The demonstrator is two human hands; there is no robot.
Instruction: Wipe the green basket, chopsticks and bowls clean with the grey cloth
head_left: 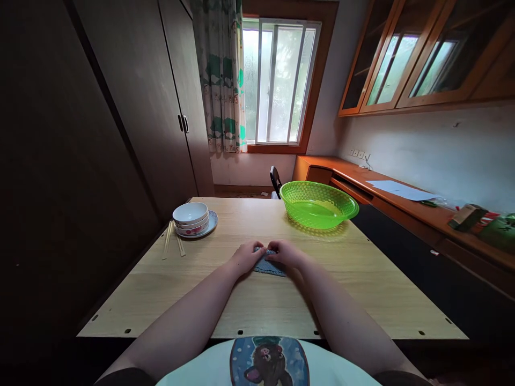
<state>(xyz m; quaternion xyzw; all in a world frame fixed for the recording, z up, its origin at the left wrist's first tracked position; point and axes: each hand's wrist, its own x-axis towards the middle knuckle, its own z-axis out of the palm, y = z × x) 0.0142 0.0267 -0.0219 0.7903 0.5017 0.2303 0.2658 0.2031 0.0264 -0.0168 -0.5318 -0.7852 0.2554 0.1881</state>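
Observation:
A small blue-grey cloth, which looks folded, lies on the middle of the light wooden table. My left hand is closed on the cloth's far left part, fingers bent inward. Opposite it, my right hand pinches the far right part, with the fingertips of both hands almost meeting. The near edge of the cloth shows flat on the tabletop between my wrists. Some fingertips are hidden behind the hands.
At the table's far left, stacked white bowls stand on a plate, with chopsticks beside them. A translucent green basin sits at the far right. A wardrobe borders the left; an orange desk runs along the right.

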